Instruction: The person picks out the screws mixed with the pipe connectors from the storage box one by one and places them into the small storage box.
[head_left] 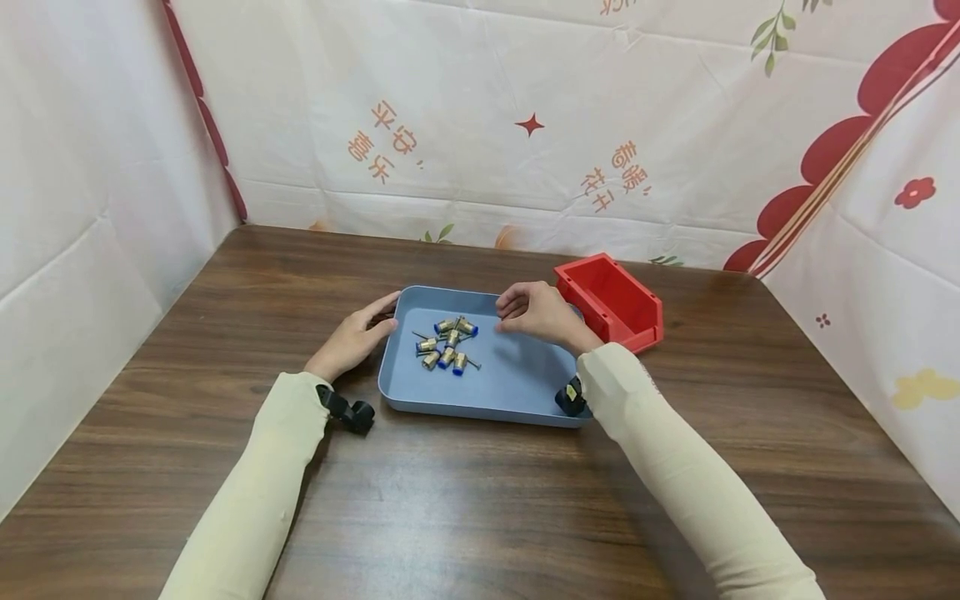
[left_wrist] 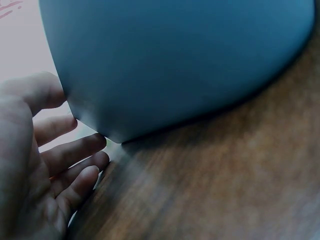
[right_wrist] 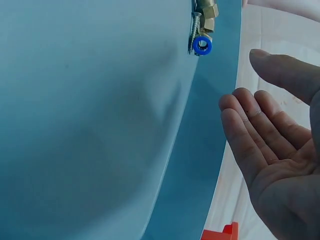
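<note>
A blue-grey tray [head_left: 495, 387] lies on the table with a small heap of brass push-in fittings [head_left: 452, 339] with blue ends left of its middle. Several screws [head_left: 474, 364] lie among them. My left hand [head_left: 352, 343] rests against the tray's left side, thumb and fingers spread along the rim. In the left wrist view, its fingertips [left_wrist: 97, 142] touch the outer wall. My right hand [head_left: 543, 312] hovers over the right part of the tray. Its thumb stands apart from the gently bent fingers [right_wrist: 245, 135], and nothing is between them.
A red open-front bin [head_left: 615, 296] stands just behind the tray's right end, close to my right wrist. The brown wooden table [head_left: 420, 508] stretches around both. Printed cloth [head_left: 480, 125] hangs behind and at the sides.
</note>
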